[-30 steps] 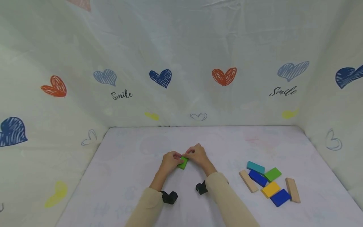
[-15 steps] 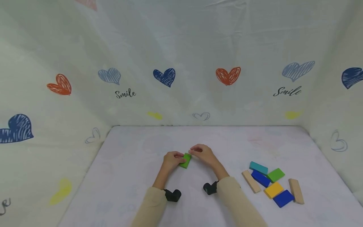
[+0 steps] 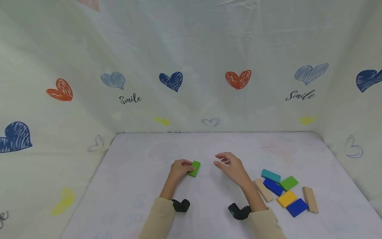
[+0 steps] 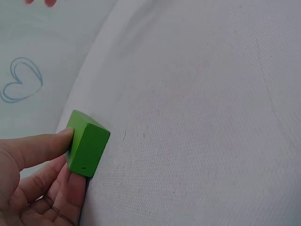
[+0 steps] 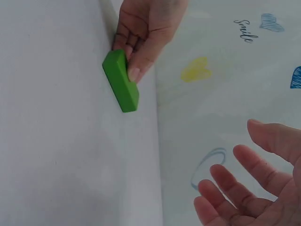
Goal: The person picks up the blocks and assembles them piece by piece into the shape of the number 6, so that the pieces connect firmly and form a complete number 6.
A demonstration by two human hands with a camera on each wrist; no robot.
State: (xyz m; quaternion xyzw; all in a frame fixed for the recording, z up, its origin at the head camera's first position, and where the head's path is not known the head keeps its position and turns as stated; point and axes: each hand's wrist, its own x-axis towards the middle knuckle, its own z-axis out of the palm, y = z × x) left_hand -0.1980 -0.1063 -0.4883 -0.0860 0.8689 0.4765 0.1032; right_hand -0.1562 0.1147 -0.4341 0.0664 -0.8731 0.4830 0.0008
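Observation:
My left hand [image 3: 179,170] pinches a green rectangular block [image 3: 195,169] between thumb and fingers, near the middle of the table. In the left wrist view the thumb presses one face of the green block [image 4: 89,146], and fingers lie beneath its lower end. The right wrist view shows the same green block [image 5: 121,82] from the other side. My right hand [image 3: 231,167] is apart from it, to the right, with spread, slightly bent fingers and nothing between them. Close up, the right hand [image 5: 254,183] shows its palm side.
At the right of the table [image 3: 143,152] lies a loose group of flat blocks: teal [image 3: 271,175], blue [image 3: 273,187], green [image 3: 289,183], yellow [image 3: 286,199], a second blue [image 3: 297,207], and two plain wooden ones [image 3: 310,199]. A printed cloth hangs behind the table.
My right hand has let go of the green block and moved right, towards the group of blocks, its fingers spreading. My left hand has kept its pinch on the block, almost in place.

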